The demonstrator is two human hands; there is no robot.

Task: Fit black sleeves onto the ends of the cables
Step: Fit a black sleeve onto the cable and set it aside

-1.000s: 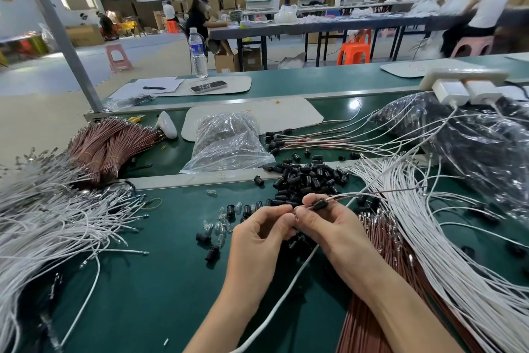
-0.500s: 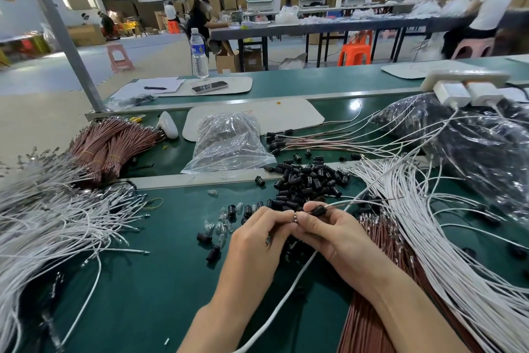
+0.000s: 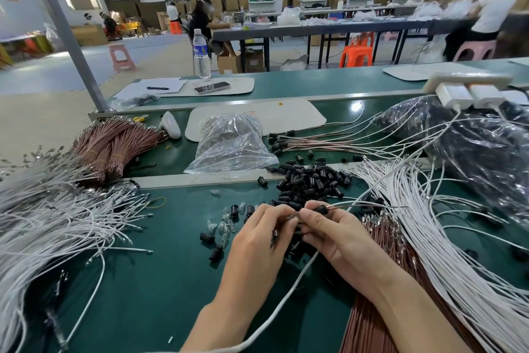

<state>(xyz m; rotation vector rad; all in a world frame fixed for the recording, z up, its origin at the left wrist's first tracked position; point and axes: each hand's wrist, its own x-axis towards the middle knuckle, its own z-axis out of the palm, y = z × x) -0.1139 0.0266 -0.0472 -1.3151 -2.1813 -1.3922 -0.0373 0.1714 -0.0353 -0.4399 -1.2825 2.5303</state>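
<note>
My two hands meet over the green bench. My right hand [image 3: 337, 234] pinches a black sleeve [image 3: 321, 208] threaded on thin brown and white cables [image 3: 369, 201] that run off to the right. My left hand [image 3: 264, 231] pinches the cable ends at the sleeve's left side; what lies between the fingertips is mostly hidden. A pile of loose black sleeves [image 3: 310, 179] lies just beyond my hands, and more sit under them.
White cables [image 3: 51, 218] fan out at left, brown bundles [image 3: 114, 143] behind them. More white cables [image 3: 446, 238] and brown cables [image 3: 380, 309] lie at right. Small glass bulbs [image 3: 224, 226], a clear bag [image 3: 232, 143], a dark bag [image 3: 481, 146] and a thick white cord [image 3: 289, 292] surround my hands.
My hands have stayed together at the same spot. The fingers have shifted slightly, and the black sleeve now sits further left along the cables, close to my right thumb.
</note>
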